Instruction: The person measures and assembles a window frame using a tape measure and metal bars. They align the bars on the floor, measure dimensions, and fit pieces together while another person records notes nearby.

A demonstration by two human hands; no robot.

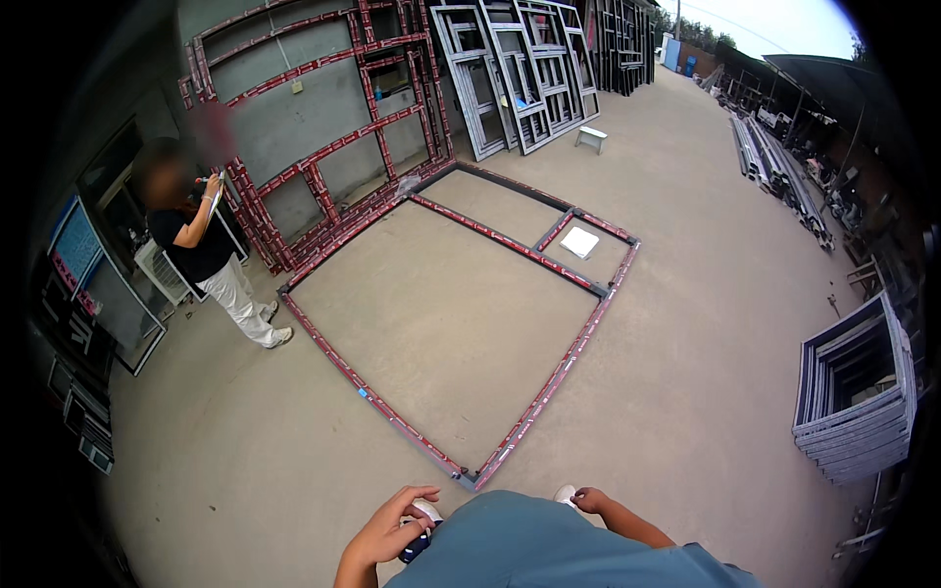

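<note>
My left hand point(392, 527) is at the lower edge, its fingers bent and apart, with nothing visible between them. Beside its thumb shows a dark patterned thing point(414, 547) whose kind I cannot make out. My right hand point(590, 501) hangs at my right side with curled fingers; what it holds, if anything, is hidden. In front of me a large window frame point(534, 404) wrapped in red-and-white film lies flat on the ground, its nearest corner just ahead of my feet. A small blue tag point(364, 393) sits on its left bar. A white sheet point(579, 242) lies inside its small far-right compartment.
A person point(208, 240) stands left of the frame, writing on a pad. Red-wrapped frames point(323, 152) and grey frames point(510, 73) lean at the back, near a small white stool point(591, 139). Stacked grey frames point(853, 431) and long metal profiles point(779, 176) lie at right.
</note>
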